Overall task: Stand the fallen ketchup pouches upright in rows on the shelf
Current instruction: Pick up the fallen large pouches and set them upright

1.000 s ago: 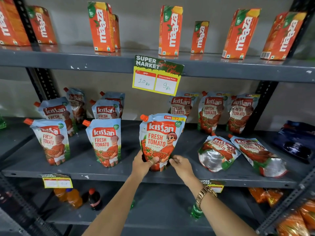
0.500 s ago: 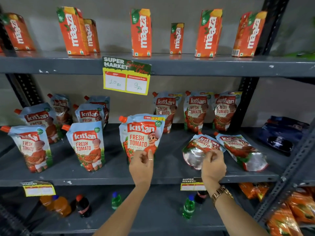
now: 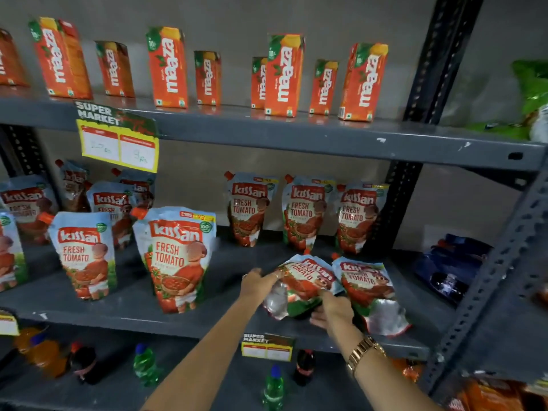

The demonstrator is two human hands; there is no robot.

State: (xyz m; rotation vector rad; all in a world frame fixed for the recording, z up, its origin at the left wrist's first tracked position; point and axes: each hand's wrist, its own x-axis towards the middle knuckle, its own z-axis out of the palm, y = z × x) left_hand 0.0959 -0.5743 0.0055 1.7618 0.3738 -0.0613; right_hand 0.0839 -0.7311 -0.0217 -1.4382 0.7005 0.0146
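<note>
Several Kissan ketchup pouches stand upright on the grey middle shelf (image 3: pixel 124 310). One stands at the front centre (image 3: pixel 176 258), and three stand in a back row, the middle one here (image 3: pixel 305 212). Two pouches lie fallen at the front right. My left hand (image 3: pixel 256 284) grips the top left edge of the nearer fallen pouch (image 3: pixel 305 281), and my right hand (image 3: pixel 333 310) holds its lower right corner, its silver base turned toward me. The other fallen pouch (image 3: pixel 370 289) lies flat just to its right, untouched.
Maaza juice cartons (image 3: pixel 167 69) line the top shelf, with a yellow price tag (image 3: pixel 118 143) hanging from its edge. A dark blue packet (image 3: pixel 450 268) lies at the far right of the middle shelf. A black upright post (image 3: pixel 394 203) stands behind the pouches. Small bottles (image 3: pixel 145 366) sit on the lower shelf.
My left hand let go of the front centre pouch, which stays upright, and moved right onto the fallen pouch. Both hands now hold that pouch. The view shifted right.
</note>
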